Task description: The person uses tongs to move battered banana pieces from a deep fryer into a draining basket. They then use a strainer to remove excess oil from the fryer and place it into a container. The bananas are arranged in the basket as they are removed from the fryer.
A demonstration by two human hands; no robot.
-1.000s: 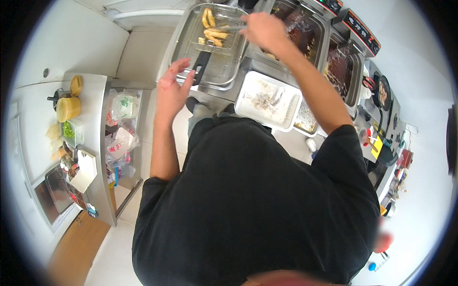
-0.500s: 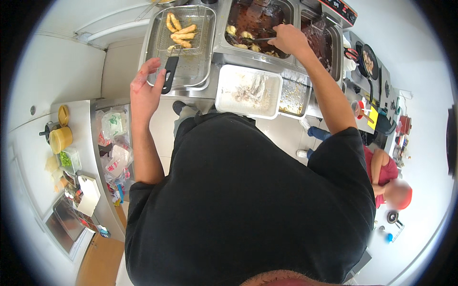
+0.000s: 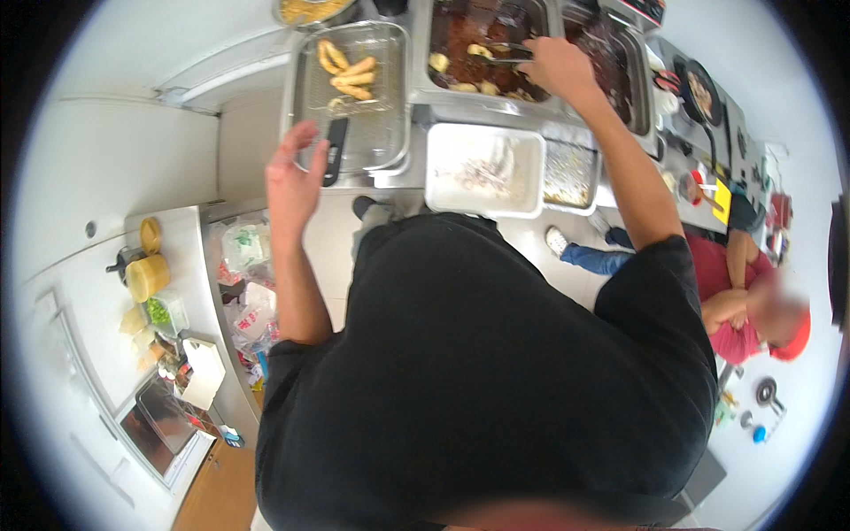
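Observation:
My right hand [image 3: 558, 66] grips metal tongs [image 3: 506, 55] reaching into the left fryer well [image 3: 490, 78], where pale pieces of food sit in dark oil; the tips are beside one piece [image 3: 481, 50]. My left hand [image 3: 292, 168] is open, fingers apart, beside the black handle [image 3: 335, 146] of a wire basket. That basket lies in a steel tray [image 3: 383, 137] with several golden fried strips [image 3: 355, 78]. Below the fryer are a white tray [image 3: 459, 150] streaked with flour and a steel tray [image 3: 568, 173] with crumbs. A second fryer well [image 3: 606, 62] is to the right.
A co-worker in red [image 3: 726, 265] stands at my right, arms bent, near a counter with a black pan [image 3: 698, 93]. At my left a steel counter [image 3: 199, 292] holds yellow tubs [image 3: 146, 279], greens and bags. A bowl of yellow food [image 3: 312, 9] sits at the top.
My right hand and tongs moved from the fried strips rightward into the fryer oil. My left hand stayed beside the handle. The co-worker has come further into view on the right.

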